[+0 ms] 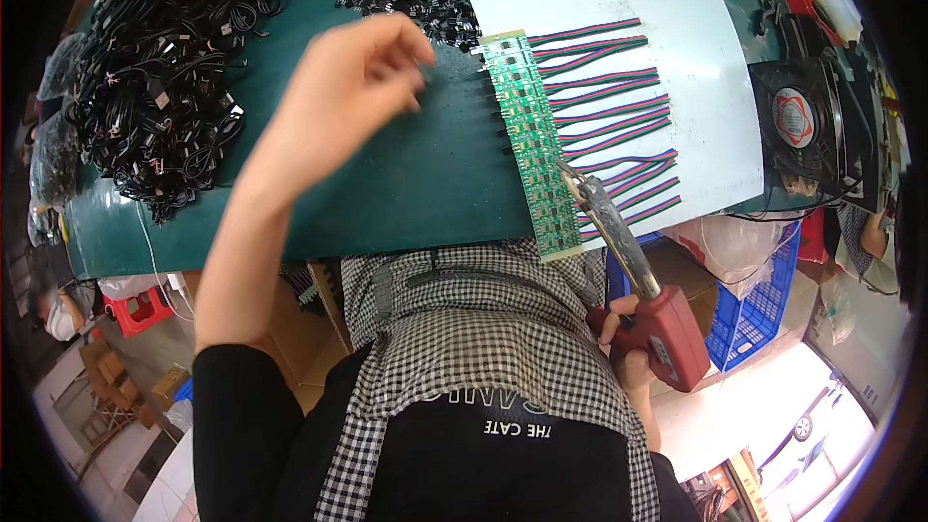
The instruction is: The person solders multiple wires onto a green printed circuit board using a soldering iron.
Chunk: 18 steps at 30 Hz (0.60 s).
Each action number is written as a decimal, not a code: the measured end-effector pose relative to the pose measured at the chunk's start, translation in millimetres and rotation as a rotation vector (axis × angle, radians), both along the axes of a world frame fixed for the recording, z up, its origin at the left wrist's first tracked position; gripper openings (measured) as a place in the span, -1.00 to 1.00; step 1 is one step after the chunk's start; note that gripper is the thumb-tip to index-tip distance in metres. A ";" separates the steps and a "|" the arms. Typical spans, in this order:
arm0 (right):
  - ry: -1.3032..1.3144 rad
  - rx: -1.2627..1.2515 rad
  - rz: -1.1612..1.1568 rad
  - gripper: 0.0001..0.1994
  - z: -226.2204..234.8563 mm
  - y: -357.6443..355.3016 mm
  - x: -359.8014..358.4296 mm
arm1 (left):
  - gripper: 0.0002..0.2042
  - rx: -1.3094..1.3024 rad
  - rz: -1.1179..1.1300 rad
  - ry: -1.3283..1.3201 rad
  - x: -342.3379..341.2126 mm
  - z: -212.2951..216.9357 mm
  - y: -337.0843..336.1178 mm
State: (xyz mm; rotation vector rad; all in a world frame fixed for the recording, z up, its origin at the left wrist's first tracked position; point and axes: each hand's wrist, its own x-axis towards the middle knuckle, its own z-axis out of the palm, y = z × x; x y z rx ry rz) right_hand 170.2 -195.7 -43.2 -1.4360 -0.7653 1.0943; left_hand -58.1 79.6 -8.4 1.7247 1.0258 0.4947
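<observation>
My right hand (633, 365) is closed around the handle of a red soldering gun (667, 336). Its dark barrel slants up and left, with the tip at the right edge of a green circuit board panel (527, 126); whether it touches cannot be made out. Short multicoloured ribbon wires (609, 116) run rightward from the panel in several rows. Small black connectors line part of its left edge. My left hand (362, 68), slightly blurred, hovers over the table left of the panel, fingers curled and thumb apart, with nothing visible in it.
Under the wires lies a white board (710, 87) on the green table (406, 184). A pile of small black connectors (416, 0) sits beyond my left hand. Bundled black cables (174, 77) heap at the left. To the right stands a black fan-like unit (797, 121), above a blue crate (754, 319).
</observation>
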 end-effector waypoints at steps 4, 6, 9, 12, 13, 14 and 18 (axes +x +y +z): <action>-0.027 -0.031 0.069 -0.27 1.6 3.0 5.6 | -0.83 -0.474 0.166 -0.293 25.0 4.2 -58.0; 0.015 0.022 0.018 -0.34 0.7 6.5 2.5 | -0.81 -0.497 0.210 -0.302 35.0 -2.2 -68.6; -0.028 -0.104 0.133 -0.43 -4.5 -1.7 14.0 | -0.78 -0.486 0.262 -0.309 43.4 -9.4 -70.5; 0.013 -0.029 0.173 -0.47 -9.0 0.8 16.0 | -0.76 -0.462 0.264 -0.287 45.5 -9.9 -67.6; 0.012 -0.031 0.171 -0.47 -8.6 2.8 15.0 | -0.75 -0.474 0.259 -0.269 46.2 -9.7 -66.9; 0.011 -0.021 0.142 -0.46 -6.9 5.6 12.4 | -0.75 -0.477 0.257 -0.268 46.8 -10.2 -66.0; 0.015 -0.013 0.127 -0.43 -3.6 9.3 10.8 | -0.74 -0.473 0.225 -0.251 46.9 -9.0 -62.9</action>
